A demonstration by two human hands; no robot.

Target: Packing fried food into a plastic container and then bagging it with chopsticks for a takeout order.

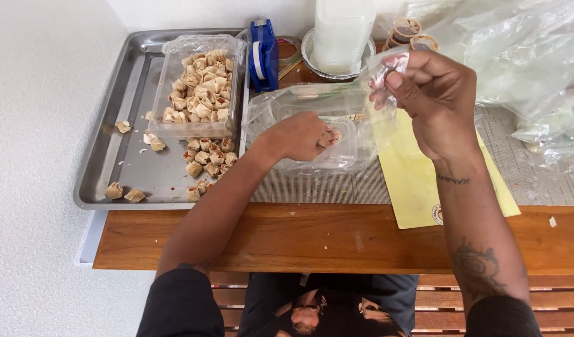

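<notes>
**Bag Loading: Hand Positions and Material Handling**

My left hand (297, 136) is inside the clear plastic bag (312, 128), fingers closed around a small folded dumpling (332, 138). The bag lies on the grey woven mat (337, 186) at the middle of the wooden bench (337, 240), its mouth turned up to the right. My right hand (434, 103) is raised above the mat, pinched shut on the bag's upper edge to hold the mouth apart.

Handling, as I judge it: the bag film is thin, limp and slick, so it wants a firm pinch at the rim. The dumpling looks light, soft and easily crushed; a loose fingertip hold on its sides suits it.

A yellow paper sheet (418, 181) lies under my right forearm. To the left, the steel tray (106, 150) carries loose dumplings (206, 159) and a clear plastic box (202, 84) filled with more.

Further back stand a blue tape dispenser (263, 56), a stack of clear tubs (343, 34) on a foil plate (312, 59), and several small round lidded cups (409, 32). More crumpled plastic bags (530, 68) lie at far right.
</notes>
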